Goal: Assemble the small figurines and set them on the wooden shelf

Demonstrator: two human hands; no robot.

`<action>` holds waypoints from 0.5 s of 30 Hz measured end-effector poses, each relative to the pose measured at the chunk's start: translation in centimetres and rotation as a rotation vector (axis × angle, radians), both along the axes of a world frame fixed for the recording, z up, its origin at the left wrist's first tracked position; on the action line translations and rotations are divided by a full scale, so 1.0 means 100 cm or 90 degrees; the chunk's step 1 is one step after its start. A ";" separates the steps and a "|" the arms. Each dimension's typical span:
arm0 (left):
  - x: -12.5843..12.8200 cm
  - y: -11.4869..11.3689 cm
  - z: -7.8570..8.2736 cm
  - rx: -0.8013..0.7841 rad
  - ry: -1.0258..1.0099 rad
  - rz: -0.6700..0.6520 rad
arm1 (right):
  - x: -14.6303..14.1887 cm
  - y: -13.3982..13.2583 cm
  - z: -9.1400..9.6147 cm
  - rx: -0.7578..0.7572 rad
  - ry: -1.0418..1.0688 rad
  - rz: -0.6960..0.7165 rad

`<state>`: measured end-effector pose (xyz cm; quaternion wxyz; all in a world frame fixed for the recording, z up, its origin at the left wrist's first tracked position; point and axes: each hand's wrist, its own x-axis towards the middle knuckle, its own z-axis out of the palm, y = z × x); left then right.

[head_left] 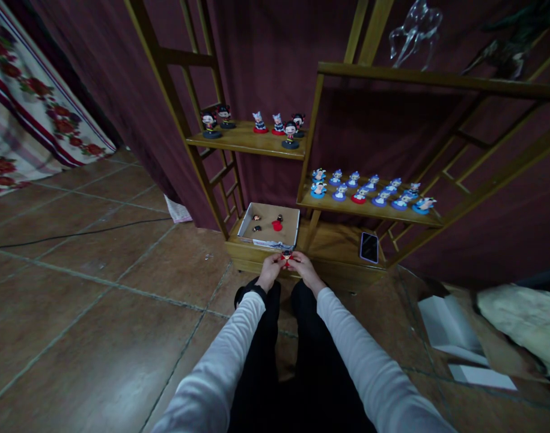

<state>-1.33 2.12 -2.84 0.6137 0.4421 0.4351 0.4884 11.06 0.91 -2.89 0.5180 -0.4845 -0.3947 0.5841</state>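
Between my two hands is a small red figurine [287, 257] with a dark-haired head, in front of the shelf's lowest board. My left hand [271, 268] grips its left side, fingers closed. On its other side, my right hand [303, 268] pinches it too. Just beyond my hands lies a shallow white box [268, 210]. Inside it are a red figurine piece [277, 225] and several small dark pieces [257, 228]; their exact shapes are too small to tell.
A wooden shelf unit [252, 141] carries dark-haired figurines [290, 135] at left and blue-and-white figurines [340, 192] at right. A phone [369, 247] lies on the bottom board. Higher up stands a clear horse statue [416, 33]. White boxes [452, 328] lie on the floor at right.
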 end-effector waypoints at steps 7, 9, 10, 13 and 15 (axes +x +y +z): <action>0.000 0.001 -0.001 -0.010 -0.004 0.009 | -0.002 0.000 0.001 -0.004 -0.006 -0.014; 0.000 0.001 -0.001 -0.020 -0.018 0.005 | -0.002 0.000 0.000 -0.003 -0.005 -0.011; 0.000 0.001 0.000 -0.024 -0.026 0.001 | -0.001 0.000 0.000 0.000 -0.003 -0.008; -0.001 0.001 0.001 -0.033 -0.050 -0.020 | 0.000 0.000 -0.002 0.009 0.008 -0.001; -0.002 0.000 0.001 -0.039 -0.062 -0.030 | 0.000 0.000 -0.002 0.010 0.014 -0.005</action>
